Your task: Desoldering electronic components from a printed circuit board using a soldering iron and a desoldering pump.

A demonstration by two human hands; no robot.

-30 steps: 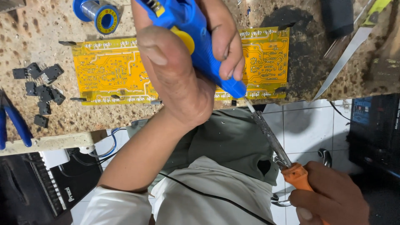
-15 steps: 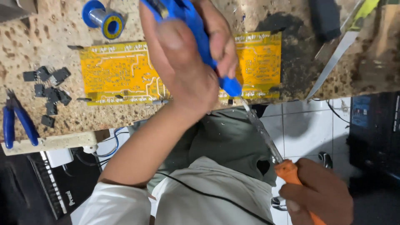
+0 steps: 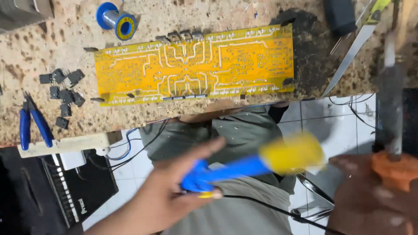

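One speckled stone bench [image 3: 183, 17] fills the upper part of the view, its near edge giving way to a white tiled floor [image 3: 335, 126] and the person's grey-green trousers below. A long yellow circuit board [image 3: 196, 72] lies flat on the bench, copper side up. Left of it sit a scatter of small black components [image 3: 63, 93] and blue-handled pliers [image 3: 32, 126]; a blue solder spool [image 3: 116, 18] stands behind, and a knife blade [image 3: 348, 52] lies at the right. Below the bench edge, the left hand [image 3: 170, 196] has its grip closed around a blue and yellow desoldering pump [image 3: 252, 165], blurred, well clear of the board. The right hand [image 3: 374, 200] clamps an orange-handled soldering iron [image 3: 392, 126], its shaft crossing the bench's right end.
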